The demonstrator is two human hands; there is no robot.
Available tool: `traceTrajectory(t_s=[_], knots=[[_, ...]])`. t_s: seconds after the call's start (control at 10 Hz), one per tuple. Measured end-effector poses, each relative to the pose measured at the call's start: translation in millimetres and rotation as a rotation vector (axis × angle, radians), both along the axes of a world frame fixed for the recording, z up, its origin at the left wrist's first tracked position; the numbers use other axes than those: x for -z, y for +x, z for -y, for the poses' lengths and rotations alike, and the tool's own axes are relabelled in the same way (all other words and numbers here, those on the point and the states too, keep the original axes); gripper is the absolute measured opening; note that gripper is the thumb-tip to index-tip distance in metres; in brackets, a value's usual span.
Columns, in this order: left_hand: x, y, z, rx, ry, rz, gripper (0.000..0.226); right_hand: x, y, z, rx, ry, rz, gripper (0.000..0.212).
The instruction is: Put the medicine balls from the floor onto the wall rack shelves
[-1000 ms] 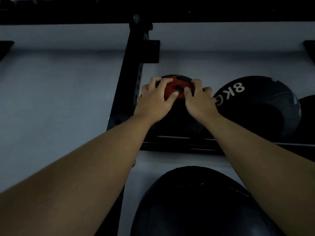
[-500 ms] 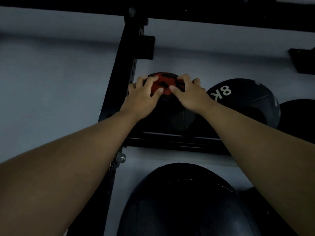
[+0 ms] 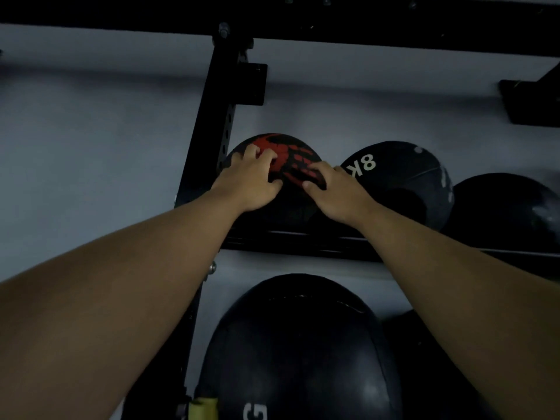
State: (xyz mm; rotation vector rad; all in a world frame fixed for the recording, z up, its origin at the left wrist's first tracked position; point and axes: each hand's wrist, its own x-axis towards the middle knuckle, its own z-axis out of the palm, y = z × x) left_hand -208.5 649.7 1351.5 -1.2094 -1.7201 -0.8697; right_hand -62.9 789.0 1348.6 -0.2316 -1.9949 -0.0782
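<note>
A black medicine ball with a red handprint (image 3: 286, 159) rests on the upper rack shelf (image 3: 303, 241), close to the black upright post (image 3: 212, 153). My left hand (image 3: 248, 180) lies on the ball's left front, fingers curled over the red print. My right hand (image 3: 336, 189) presses on its right front, fingers bent against the surface. Both palms are in contact with the ball, and its lower half is hidden behind my hands and wrists.
A black ball marked 8K (image 3: 400, 183) sits to the right on the same shelf, with another dark ball (image 3: 509, 213) beyond it. A large black ball (image 3: 297, 350) fills the shelf below. A black crossbar (image 3: 363, 25) runs overhead against the grey wall (image 3: 91, 147).
The view has tilted, so the shelf sits lower and more of the red print shows. My hands have slid down the ball's front, fingers more spread over the print.
</note>
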Motion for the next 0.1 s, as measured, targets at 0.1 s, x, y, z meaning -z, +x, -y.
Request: traceTrajectory(t_s=[0.1], knots=[[5.1,31.4,8.9,-0.044,-0.074,-0.039,0.056,5.0,31.7,5.9,0.029,0.004,-0.021,0.045]])
